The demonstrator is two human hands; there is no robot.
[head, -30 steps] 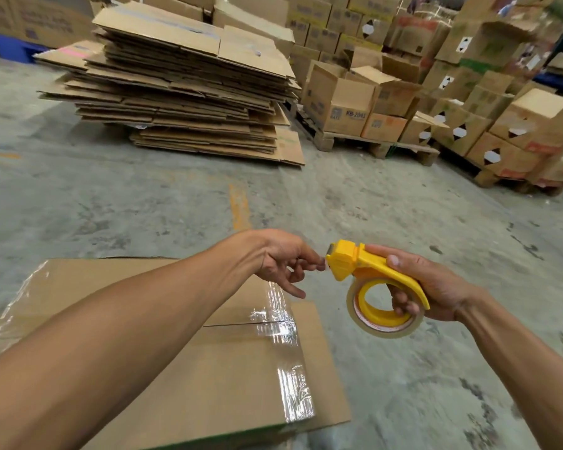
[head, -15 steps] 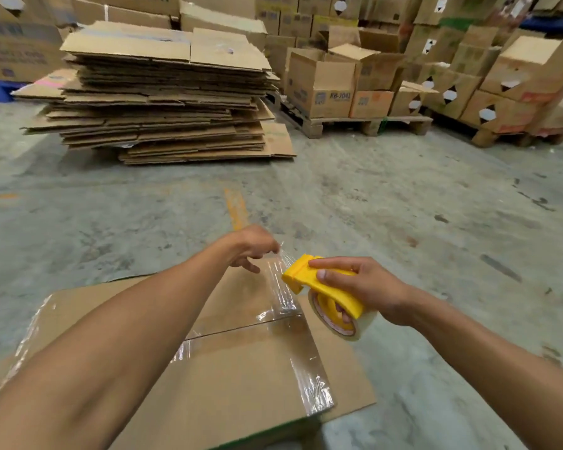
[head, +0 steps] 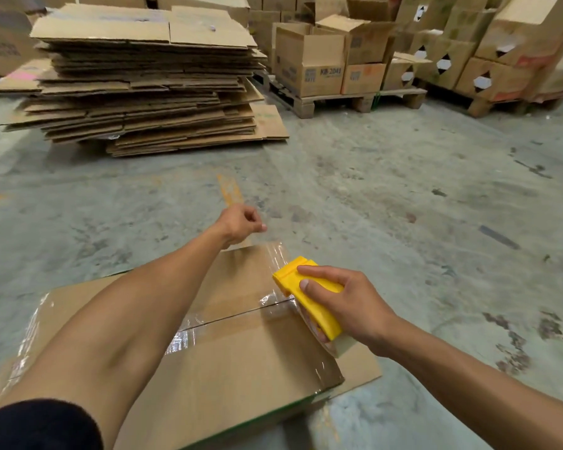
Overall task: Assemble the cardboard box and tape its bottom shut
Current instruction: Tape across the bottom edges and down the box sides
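Note:
A brown cardboard box (head: 241, 362) lies on the concrete floor with its closed flaps facing up. Clear tape runs along its right edge and shines at its left end. My right hand (head: 345, 303) grips a yellow tape dispenser (head: 309, 293) with a roll of clear tape, held over the box's right edge near the flap seam. My left hand (head: 241, 222) reaches past the far edge of the box and pinches the free end of a clear tape strip (head: 278, 254) that stretches back to the dispenser.
A tall stack of flattened cardboard (head: 143, 79) sits on the floor ahead at left. Wooden pallets (head: 355, 99) loaded with made-up cartons line the back right. Bare concrete floor (head: 436, 206) lies between them and the box.
The dispenser came down from the air at the right onto the box's right edge. My left hand drew the tape end out beyond the far edge.

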